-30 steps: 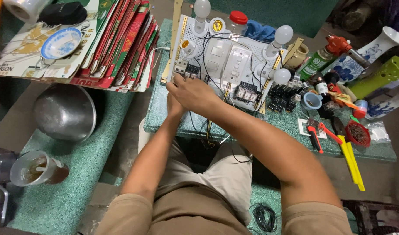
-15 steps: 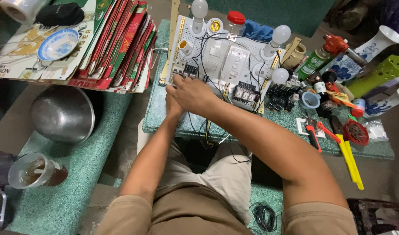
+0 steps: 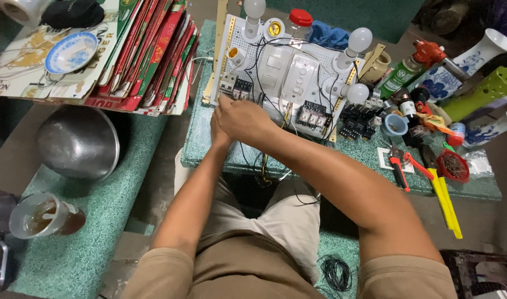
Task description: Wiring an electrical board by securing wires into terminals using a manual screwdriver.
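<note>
1. The green speckled stone table [image 3: 220, 155] carried a white perforated wiring board [image 3: 275, 72] with lamp holders, switches and black wires.
2. A dented round steel bowl [image 3: 76, 141] stood on the floor to the left, well apart from the board.
3. The right hand [image 3: 243, 117] lay over the board's lower left corner, its fingers curled closed; what they gripped I could not tell.
4. The left hand [image 3: 216, 132] was mostly hidden under the right hand, touching it; the state of its fingers could not be told.
5. Red-handled pliers [image 3: 398, 169] lay on the table to the right.
</note>
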